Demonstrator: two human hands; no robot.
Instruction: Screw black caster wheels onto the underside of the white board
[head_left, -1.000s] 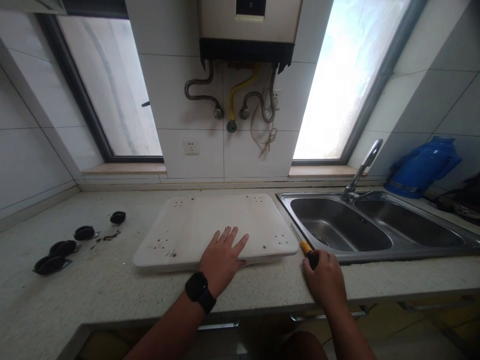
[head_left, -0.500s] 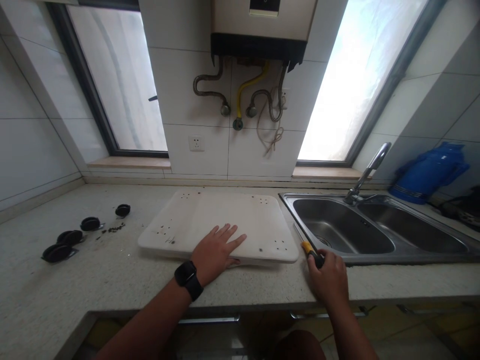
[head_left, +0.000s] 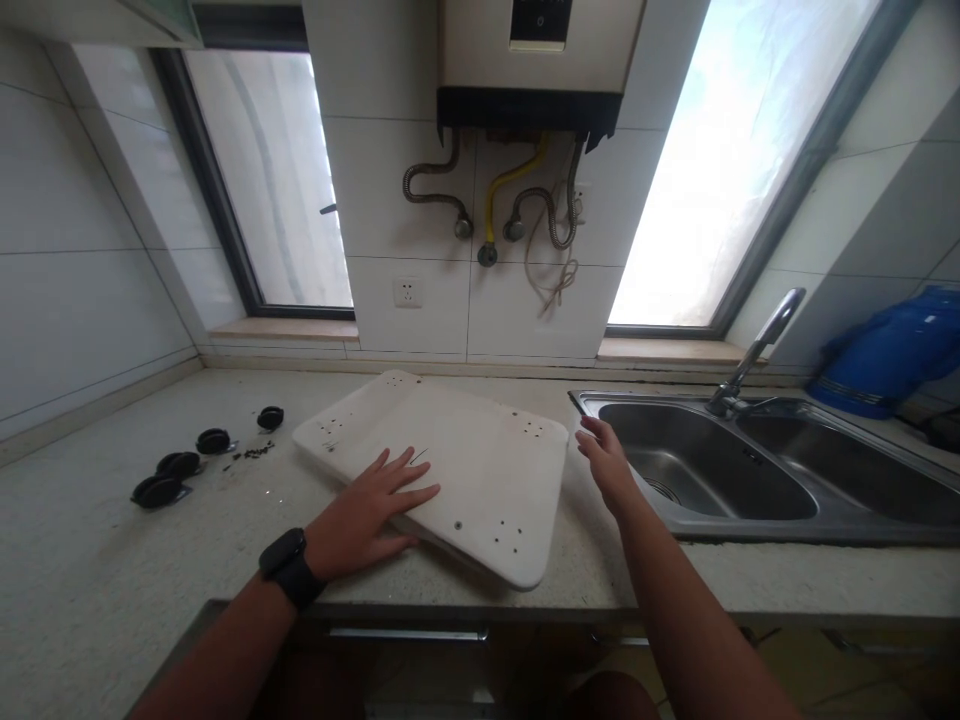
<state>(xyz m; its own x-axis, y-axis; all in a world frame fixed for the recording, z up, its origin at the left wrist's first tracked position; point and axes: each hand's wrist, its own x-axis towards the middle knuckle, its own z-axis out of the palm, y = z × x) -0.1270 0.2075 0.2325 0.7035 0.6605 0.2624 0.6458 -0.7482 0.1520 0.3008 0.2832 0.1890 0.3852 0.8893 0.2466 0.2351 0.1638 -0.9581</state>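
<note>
A white board (head_left: 465,450) with rounded corners lies at an angle on the countertop, with small screw holes near its corners. My left hand (head_left: 375,510) rests on its front left part, fingers spread over the top and the thumb at the front edge. A black watch is on that wrist. My right hand (head_left: 604,460) is off the board's right edge beside the sink, fingers apart and holding nothing visible. Several black casters (head_left: 214,441) with metal plates stand in a row on the left. Next to them is a small pile of dark screws (head_left: 253,453).
A double steel sink (head_left: 585,400) with a chrome faucet (head_left: 757,345) is set into the counter (head_left: 247,560) on the right. Behind it stands a blue thermos jug (head_left: 892,350). A water heater (head_left: 536,60) with hoses hangs on the tiled wall between two windows.
The board has turned clockwise, its right front corner swinging toward me. My right hand has let go of the screwdriver, which I no longer see, and moved up beside the board.
</note>
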